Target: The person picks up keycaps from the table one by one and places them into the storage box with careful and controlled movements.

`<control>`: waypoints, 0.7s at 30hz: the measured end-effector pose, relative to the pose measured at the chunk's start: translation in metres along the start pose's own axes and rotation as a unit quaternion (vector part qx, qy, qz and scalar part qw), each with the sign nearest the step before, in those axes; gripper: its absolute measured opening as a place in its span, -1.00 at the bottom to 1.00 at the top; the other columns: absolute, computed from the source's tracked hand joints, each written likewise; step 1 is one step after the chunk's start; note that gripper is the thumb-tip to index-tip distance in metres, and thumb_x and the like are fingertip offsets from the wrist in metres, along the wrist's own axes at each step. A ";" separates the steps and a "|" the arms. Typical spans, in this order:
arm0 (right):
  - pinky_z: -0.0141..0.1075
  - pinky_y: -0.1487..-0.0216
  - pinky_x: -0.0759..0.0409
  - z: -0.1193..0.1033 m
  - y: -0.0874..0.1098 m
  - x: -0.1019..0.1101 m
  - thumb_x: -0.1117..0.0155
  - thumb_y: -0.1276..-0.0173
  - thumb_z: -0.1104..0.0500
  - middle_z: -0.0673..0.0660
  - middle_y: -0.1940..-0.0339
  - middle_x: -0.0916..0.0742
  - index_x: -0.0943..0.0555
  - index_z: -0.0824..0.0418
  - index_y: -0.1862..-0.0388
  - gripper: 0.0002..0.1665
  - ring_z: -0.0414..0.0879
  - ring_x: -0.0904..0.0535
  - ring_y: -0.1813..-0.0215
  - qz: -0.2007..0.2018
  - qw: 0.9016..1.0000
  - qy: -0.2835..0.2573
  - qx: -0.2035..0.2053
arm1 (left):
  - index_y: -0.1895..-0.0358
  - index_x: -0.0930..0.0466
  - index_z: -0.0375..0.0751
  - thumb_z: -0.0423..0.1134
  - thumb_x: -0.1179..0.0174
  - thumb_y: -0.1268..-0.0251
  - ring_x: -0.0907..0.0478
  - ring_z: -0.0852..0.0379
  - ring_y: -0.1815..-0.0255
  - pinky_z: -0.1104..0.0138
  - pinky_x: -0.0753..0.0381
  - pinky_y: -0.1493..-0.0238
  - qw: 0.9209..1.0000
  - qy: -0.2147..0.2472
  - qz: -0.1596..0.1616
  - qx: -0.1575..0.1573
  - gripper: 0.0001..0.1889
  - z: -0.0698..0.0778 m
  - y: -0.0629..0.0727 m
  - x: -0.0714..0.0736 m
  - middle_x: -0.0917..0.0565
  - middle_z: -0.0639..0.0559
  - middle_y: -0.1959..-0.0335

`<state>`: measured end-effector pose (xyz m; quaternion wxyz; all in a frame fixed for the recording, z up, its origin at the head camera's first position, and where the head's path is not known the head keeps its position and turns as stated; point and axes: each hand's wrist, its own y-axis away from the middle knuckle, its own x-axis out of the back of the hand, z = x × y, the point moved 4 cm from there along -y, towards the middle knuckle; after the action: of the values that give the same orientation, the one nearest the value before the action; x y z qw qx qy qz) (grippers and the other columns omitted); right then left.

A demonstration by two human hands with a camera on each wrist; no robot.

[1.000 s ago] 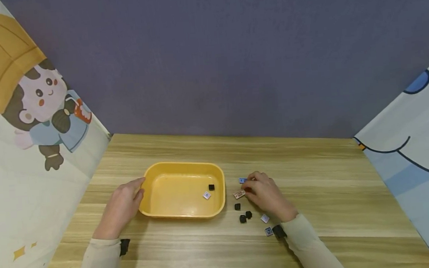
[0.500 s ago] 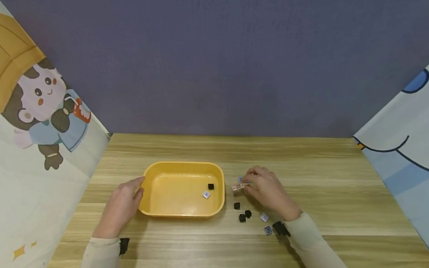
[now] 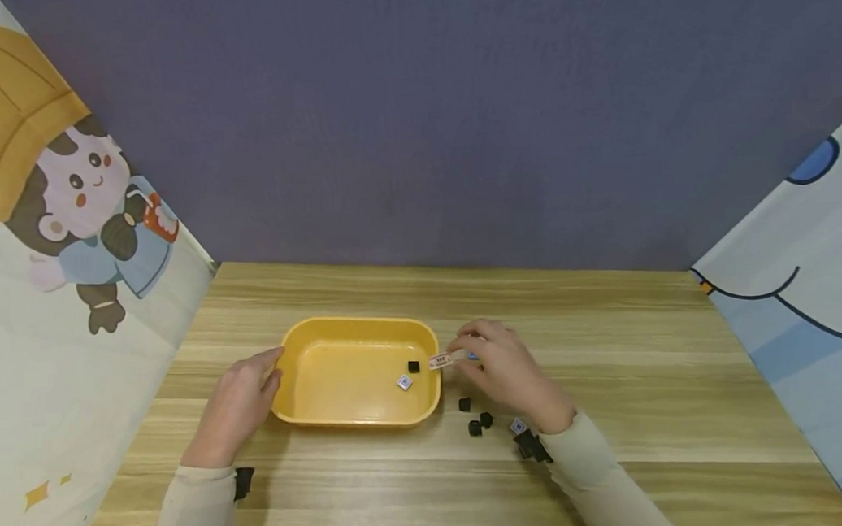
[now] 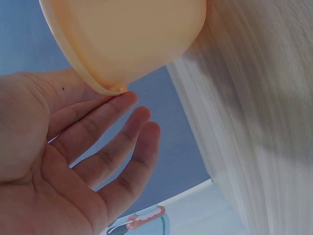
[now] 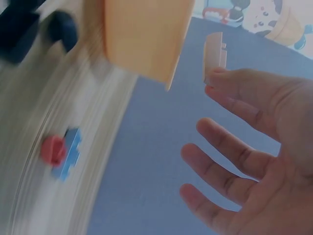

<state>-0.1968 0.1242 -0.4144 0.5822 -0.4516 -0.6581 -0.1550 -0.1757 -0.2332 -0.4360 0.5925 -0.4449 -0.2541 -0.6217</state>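
My left hand [image 3: 235, 410] is at the left end of a yellow plastic tub [image 3: 359, 421]. In the left wrist view, the index fingertip is right under the rim, the thumb is mostly hidden behind it, and the other fingers extend loosely. My right hand [image 3: 505, 371] pinches a small cream printed toy brick [image 3: 442, 361] between thumb and index finger, over the tub's right rim. The right wrist view shows this brick [image 5: 213, 56] edge-on with small studs, the other fingers spread. A blue studded piece [image 5: 68, 155] with a red round part [image 5: 53, 150] lies on the table.
Inside the tub lie a black block [image 3: 414, 367] and a white printed tile [image 3: 404, 383]. Several black blocks [image 3: 475, 428] and another printed tile [image 3: 517, 426] are on the wooden table [image 3: 350, 504], right of the tub. A dark wall [image 3: 441, 131] stands behind.
My right hand has lifted the cream brick from the table and moved it left to the tub's right rim. My left hand and the tub have stayed in place.
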 end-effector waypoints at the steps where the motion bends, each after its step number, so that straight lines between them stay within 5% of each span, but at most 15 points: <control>1: 0.07 -0.10 -0.57 -0.003 -0.002 -0.001 -0.53 -0.24 0.17 0.15 -0.06 -0.68 -0.76 0.08 0.09 -0.75 0.10 -0.57 -0.09 -0.001 1.000 -0.004 0.002 | -0.22 -0.51 -0.55 -0.53 -0.21 -0.33 -0.54 -0.42 -0.11 -0.20 -0.58 -0.08 1.000 -0.001 0.001 -0.001 -0.60 0.000 0.000 0.000 -0.59 -0.45 -0.13; 9: -0.01 0.00 -0.57 -0.019 -0.008 -0.006 -0.53 -0.25 0.18 0.16 -0.04 -0.69 -0.76 0.07 0.10 -0.77 0.04 -0.56 -0.04 0.011 0.999 -0.030 0.036 | -0.21 -0.51 -0.56 -0.55 -0.21 -0.32 -0.56 -0.41 -0.09 -0.18 -0.60 -0.05 1.000 -0.002 0.006 -0.009 -0.60 0.001 0.000 -0.001 -0.60 -0.45 -0.12; 21: -0.04 0.00 -0.57 -0.019 -0.006 -0.009 -0.53 -0.25 0.17 0.13 -0.09 -0.67 -0.74 0.10 -0.05 -0.63 0.02 -0.55 -0.07 -0.004 0.999 -0.021 0.026 | -0.21 -0.51 -0.57 -0.55 -0.21 -0.32 -0.56 -0.42 -0.09 -0.18 -0.60 -0.05 1.000 -0.003 0.003 -0.010 -0.61 0.002 0.001 -0.001 -0.59 -0.46 -0.11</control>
<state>-0.1903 0.1027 -0.4153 0.5793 -0.4368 -0.6757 -0.1306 -0.1741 -0.2309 -0.4364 0.5890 -0.4536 -0.2485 -0.6209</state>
